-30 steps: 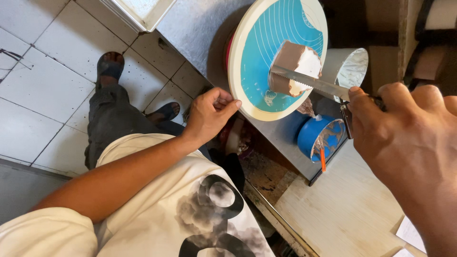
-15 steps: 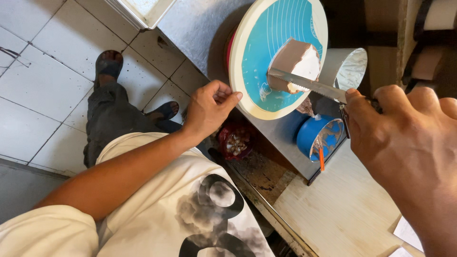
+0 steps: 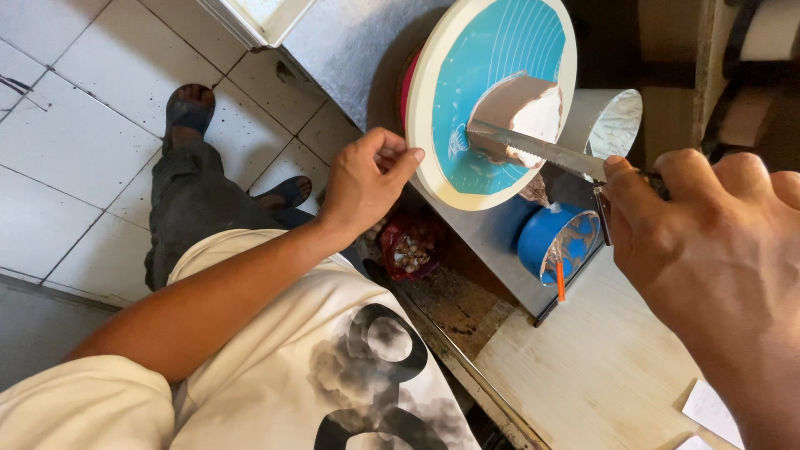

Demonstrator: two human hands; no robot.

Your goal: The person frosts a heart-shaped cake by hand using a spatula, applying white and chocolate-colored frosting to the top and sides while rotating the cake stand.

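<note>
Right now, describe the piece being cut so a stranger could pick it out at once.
Find the round cream turntable with a blue top, steadied at its rim by the left hand. On it sits the wedge-shaped cake piece, brown sides, white top. Only it has the right hand's serrated knife across it.

Home kitchen: tiled floor (image 3: pixel 75 150), steel counter (image 3: pixel 350 50)

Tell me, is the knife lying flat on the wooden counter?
No, the right hand holds the serrated knife up, its blade against the cake piece on the round turntable.

White tiled floor (image 3: pixel 75 150) with dark grout, grey metal counter (image 3: pixel 350 50), pale wooden worktop (image 3: pixel 600 375), daylight
</note>
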